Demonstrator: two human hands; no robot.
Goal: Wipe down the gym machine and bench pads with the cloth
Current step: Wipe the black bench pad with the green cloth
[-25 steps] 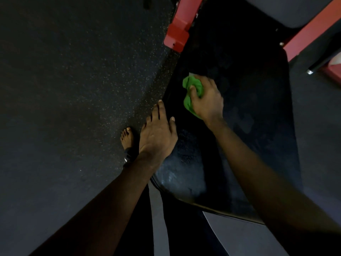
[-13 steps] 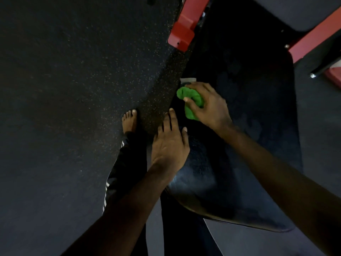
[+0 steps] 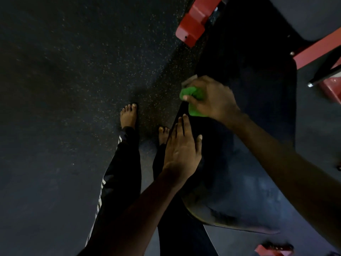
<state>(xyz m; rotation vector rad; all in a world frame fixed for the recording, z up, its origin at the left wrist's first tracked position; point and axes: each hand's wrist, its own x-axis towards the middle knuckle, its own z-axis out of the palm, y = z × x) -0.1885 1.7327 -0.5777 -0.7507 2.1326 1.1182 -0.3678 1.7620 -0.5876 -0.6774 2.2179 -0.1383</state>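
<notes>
The person wears long black trousers [image 3: 120,172] with thin white stripes [image 3: 100,193] running down the outer side of the left leg; the hems reach the ankles. The left foot [image 3: 128,115] and the right foot [image 3: 163,134] are bare, toes showing. The left forearm [image 3: 140,206] and right forearm [image 3: 276,154] are bare as far as the picture's edge, and the left hand [image 3: 181,150] and right hand [image 3: 215,100] are bare too.

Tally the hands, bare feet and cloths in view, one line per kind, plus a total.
Hands: 2 (left hand, right hand)
Bare feet: 2 (left foot, right foot)
Cloths: 1 (green cloth)
Total: 5
</notes>
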